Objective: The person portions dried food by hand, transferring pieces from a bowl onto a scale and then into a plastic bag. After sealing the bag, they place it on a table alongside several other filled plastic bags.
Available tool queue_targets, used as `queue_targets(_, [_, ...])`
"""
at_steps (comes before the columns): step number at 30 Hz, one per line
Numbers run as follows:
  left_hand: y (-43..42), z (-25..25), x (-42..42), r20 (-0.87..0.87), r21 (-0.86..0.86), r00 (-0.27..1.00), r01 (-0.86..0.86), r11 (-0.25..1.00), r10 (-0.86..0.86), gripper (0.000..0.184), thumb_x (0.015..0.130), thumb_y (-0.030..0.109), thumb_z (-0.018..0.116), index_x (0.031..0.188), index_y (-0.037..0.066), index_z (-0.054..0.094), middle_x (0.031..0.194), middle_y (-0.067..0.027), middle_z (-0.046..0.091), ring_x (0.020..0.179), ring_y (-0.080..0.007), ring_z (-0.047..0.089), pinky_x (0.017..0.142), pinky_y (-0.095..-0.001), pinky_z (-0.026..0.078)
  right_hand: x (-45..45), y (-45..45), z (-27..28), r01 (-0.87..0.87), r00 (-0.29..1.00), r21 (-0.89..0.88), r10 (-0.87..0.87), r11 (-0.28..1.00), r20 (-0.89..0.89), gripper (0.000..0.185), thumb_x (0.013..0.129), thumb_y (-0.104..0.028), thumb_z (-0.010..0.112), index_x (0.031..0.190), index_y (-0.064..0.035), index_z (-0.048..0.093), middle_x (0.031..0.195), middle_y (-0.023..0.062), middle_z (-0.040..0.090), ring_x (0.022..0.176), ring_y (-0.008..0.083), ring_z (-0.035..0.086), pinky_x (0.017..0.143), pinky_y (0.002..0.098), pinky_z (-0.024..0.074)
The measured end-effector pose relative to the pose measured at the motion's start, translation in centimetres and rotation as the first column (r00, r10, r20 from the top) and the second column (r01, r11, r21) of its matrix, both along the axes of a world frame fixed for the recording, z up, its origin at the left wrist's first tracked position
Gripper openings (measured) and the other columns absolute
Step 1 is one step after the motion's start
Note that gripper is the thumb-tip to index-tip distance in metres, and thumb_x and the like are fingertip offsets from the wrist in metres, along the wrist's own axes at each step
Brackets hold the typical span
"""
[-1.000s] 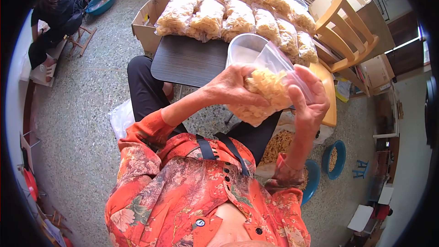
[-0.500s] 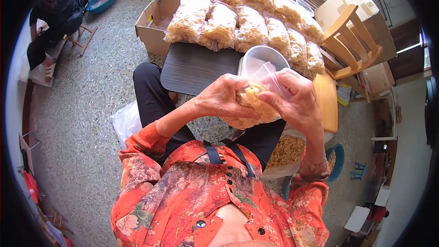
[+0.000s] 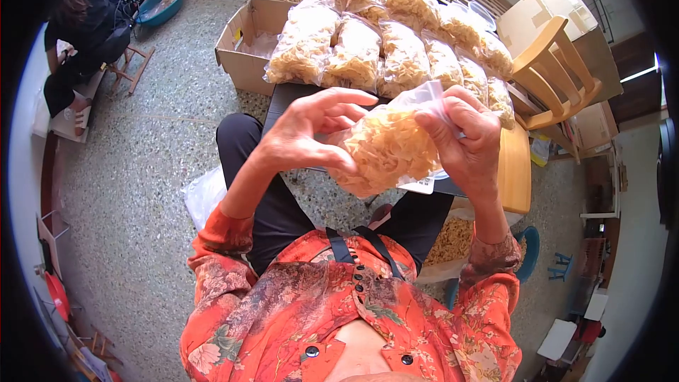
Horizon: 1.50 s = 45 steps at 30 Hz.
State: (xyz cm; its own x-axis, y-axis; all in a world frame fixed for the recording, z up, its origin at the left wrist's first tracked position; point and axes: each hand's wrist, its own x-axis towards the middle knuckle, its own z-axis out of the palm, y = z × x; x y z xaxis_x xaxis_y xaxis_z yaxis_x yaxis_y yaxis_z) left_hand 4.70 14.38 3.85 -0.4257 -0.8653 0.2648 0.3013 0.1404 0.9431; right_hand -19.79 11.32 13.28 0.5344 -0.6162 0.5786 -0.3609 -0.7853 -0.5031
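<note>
A clear plastic bag [image 3: 389, 148] of pale, yellowish dried flakes is held up tilted in front of me, over my knees and the near edge of the dark tabletop [image 3: 281, 99]. My right hand [image 3: 463, 138] is closed, thumb and fingers pinching the bag's top edge on the right. At the bag's left side, my left hand [image 3: 304, 134] has thumb and fingers spread apart; whether the thumb touches the plastic is unclear. Behind the raised bag, the pale tub is mostly hidden.
Several filled bags [image 3: 353, 49] are stacked on the table. To their left stands an open cardboard box [image 3: 244, 64]. A wooden chair [image 3: 559, 74] is at right. A sack of brown pieces [image 3: 449, 244] lies by my leg. A person [image 3: 88, 25] sits far left.
The bag has been raised and turned, showing more of its side. My left hand has loosened and spread its fingers, while my right still pinches the top. The view has shifted slightly.
</note>
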Motion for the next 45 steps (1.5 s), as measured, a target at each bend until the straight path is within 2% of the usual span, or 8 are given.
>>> queue_targets(2, [0.1, -0.8, 1.0, -0.217, 0.106, 0.974, 0.081, 0.991, -0.056, 0.101, 0.063, 0.018, 0.095, 0.145, -0.004, 0.041, 0.133, -0.0158, 0.060, 0.122, -0.0226, 0.060, 0.105, -0.0376, 0.047, -0.4, -0.2, -0.2, -0.003, 1.000, 0.018, 0.002, 1.000, 0.028, 0.023, 0.084, -0.008, 0.079, 0.074, 0.0018, 0.060, 0.070, 0.0079, 0.053, 0.060, 0.0185, 0.051, 0.055, 0.0303, 0.0417])
queue_targets(6, [0.3, -2.4, 0.7, -0.346, 0.070, 0.938, 0.050, 0.996, -0.022, 0.095, 0.067, 0.011, 0.092, 0.146, -0.001, 0.041, 0.131, -0.0167, 0.059, 0.124, -0.0224, 0.058, 0.105, -0.0386, 0.048, -0.4, -1.1, -1.2, 0.026, 0.992, 0.061, -0.034, 0.998, 0.121, 0.021, 0.090, -0.011, 0.075, 0.079, 0.0014, 0.062, 0.071, 0.0047, 0.050, 0.062, 0.0145, 0.047, 0.056, 0.0282, 0.0392])
queue_targets(13, [0.4, -3.2, -1.5, -0.558, 0.284, 0.790, -0.104, 0.953, 0.253, 0.095, 0.072, 0.023, 0.090, 0.146, -0.004, 0.037, 0.141, -0.0151, 0.054, 0.130, -0.0255, 0.054, 0.111, -0.0414, 0.043, 0.7, -1.6, -1.6, 0.050, 0.950, 0.194, -0.106, 0.980, 0.293, 0.018, 0.094, -0.016, 0.073, 0.087, 0.0006, 0.067, 0.074, -0.0020, 0.057, 0.066, 0.0065, 0.048, 0.059, 0.0235, 0.0408])
queue_targets(18, [0.1, -3.5, -1.2, -0.509, 0.237, 0.826, -0.137, 0.962, 0.243, 0.081, 0.077, 0.015, 0.087, 0.142, -0.001, 0.043, 0.134, -0.0117, 0.060, 0.123, -0.0204, 0.059, 0.106, -0.0384, 0.047, 2.4, -2.4, -3.0, -0.010, 0.916, 0.348, -0.130, 0.938, 0.379, 0.021, 0.097, -0.021, 0.070, 0.094, -0.0002, 0.071, 0.075, -0.0058, 0.060, 0.067, 0.0018, 0.048, 0.060, 0.0203, 0.0403])
queue_targets(26, [0.6, -0.9, -1.6, -0.324, 0.281, 0.827, -0.379, 0.882, 0.459, 0.053, 0.081, 0.006, 0.083, 0.127, -0.002, 0.057, 0.119, -0.0102, 0.070, 0.105, -0.0159, 0.068, 0.093, -0.0321, 0.056, 1.1, -3.9, -3.4, 0.009, 0.931, 0.515, -0.195, 0.857, 0.308, 0.021, 0.099, -0.022, 0.067, 0.097, -0.0014, 0.071, 0.082, -0.0023, 0.068, 0.071, 0.0019, 0.053, 0.064, 0.0191, 0.0429])
queue_targets(34, [1.1, -1.5, -2.0, -0.365, 0.194, 0.766, -0.493, 0.848, 0.529, 0.053, 0.078, 0.022, 0.089, 0.114, -0.003, 0.060, 0.104, -0.0084, 0.071, 0.094, -0.0119, 0.068, 0.082, -0.0270, 0.057, 0.2, -4.6, -3.9, 0.022, 0.939, 0.565, -0.211, 0.825, 0.272, 0.023, 0.099, -0.024, 0.066, 0.100, -0.0009, 0.070, 0.091, 0.0023, 0.072, 0.079, 0.0061, 0.062, 0.072, 0.0230, 0.0502])
queue_targets(37, [0.7, -2.7, -2.1, -0.298, 0.090, 0.742, -0.604, 0.792, 0.600, 0.056, 0.075, 0.035, 0.090, 0.105, -0.002, 0.060, 0.094, -0.0140, 0.071, 0.088, -0.0142, 0.070, 0.077, -0.0303, 0.056, -0.6, -5.3, -4.0, -0.094, 0.946, 0.637, -0.130, 0.765, 0.296, 0.025, 0.103, -0.018, 0.057, 0.112, 0.0040, 0.066, 0.110, 0.0121, 0.072, 0.101, 0.0168, 0.069, 0.090, 0.0321, 0.0562])
queue_targets(45, [1.1, -3.1, -1.6, -0.277, -0.071, 0.691, -0.708, 0.703, 0.667, 0.051, 0.078, 0.034, 0.087, 0.104, -0.001, 0.060, 0.090, -0.0159, 0.071, 0.084, -0.0178, 0.072, 0.073, -0.0308, 0.057, 0.6, -4.9, -4.0, -0.039, 0.960, 0.618, -0.142, 0.785, 0.241, 0.022, 0.100, -0.018, 0.064, 0.106, 0.0025, 0.070, 0.102, 0.0078, 0.073, 0.090, 0.0115, 0.067, 0.082, 0.0280, 0.0540])
